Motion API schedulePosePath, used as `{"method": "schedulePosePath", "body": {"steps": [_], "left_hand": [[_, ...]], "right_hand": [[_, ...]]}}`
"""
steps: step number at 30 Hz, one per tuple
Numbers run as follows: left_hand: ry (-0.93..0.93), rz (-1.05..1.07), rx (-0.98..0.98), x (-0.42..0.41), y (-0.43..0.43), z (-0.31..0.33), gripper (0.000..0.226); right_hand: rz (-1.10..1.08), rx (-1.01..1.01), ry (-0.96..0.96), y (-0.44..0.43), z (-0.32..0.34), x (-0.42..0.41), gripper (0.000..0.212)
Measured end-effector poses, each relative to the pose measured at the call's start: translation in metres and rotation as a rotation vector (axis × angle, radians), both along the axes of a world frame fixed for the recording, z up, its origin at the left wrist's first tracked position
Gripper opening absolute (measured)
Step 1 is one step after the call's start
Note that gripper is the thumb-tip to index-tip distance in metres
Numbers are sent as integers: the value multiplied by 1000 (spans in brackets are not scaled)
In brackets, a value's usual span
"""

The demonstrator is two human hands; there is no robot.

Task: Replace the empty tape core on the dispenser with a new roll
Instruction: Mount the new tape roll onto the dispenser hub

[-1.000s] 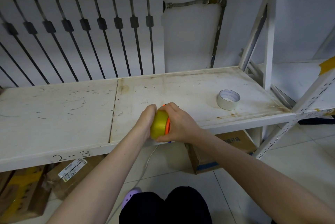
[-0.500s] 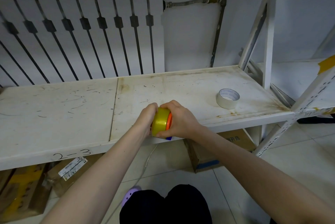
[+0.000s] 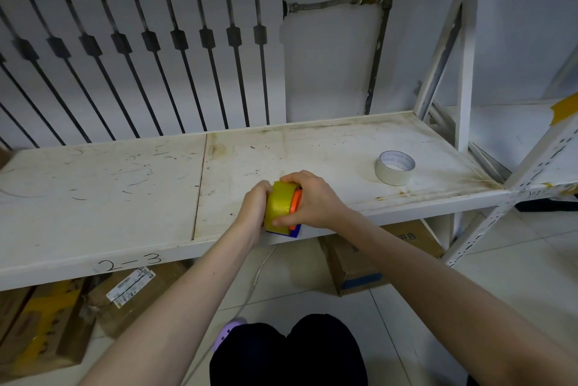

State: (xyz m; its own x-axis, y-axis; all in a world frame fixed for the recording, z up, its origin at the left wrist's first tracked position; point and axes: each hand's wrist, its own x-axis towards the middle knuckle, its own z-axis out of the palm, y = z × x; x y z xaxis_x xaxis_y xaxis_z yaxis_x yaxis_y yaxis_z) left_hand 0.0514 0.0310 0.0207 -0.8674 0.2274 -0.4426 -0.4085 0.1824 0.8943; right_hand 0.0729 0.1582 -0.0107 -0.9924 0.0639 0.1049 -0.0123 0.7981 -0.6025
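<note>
both hands (image 3: 283, 206) gripping yellow roll (image 3: 279, 206) (on dispenser (image 3: 294, 231))

My white shelf (image 3: 125, 198) is scratched and dirty. A white tape ring (image 3: 395, 167) lies flat on its right side.

Yellow tape roll (image 3: 277, 208) is seated on edge on the orange-and-blue dispenser (image 3: 295, 210) at the shelf's front edge. The empty whitish core (image 3: 394, 167) lies flat, well apart to the right.
</note>
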Motion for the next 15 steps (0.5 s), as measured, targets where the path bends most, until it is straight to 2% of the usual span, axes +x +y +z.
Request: {"method": "schedulePosePath", "body": {"steps": [4,9,15], "left_hand": [[-59,-16,-33,-5,2,8,10],[-38,7,-66,-8,1,1,14],[-42,-2,9,-6,-1,-4,13]], "right_hand": [[-8,-10,-11,-1,-1,1,89],[-1,-9,-11,0,0,0,89],[-14,-37,0,0,0,1,88]]}}
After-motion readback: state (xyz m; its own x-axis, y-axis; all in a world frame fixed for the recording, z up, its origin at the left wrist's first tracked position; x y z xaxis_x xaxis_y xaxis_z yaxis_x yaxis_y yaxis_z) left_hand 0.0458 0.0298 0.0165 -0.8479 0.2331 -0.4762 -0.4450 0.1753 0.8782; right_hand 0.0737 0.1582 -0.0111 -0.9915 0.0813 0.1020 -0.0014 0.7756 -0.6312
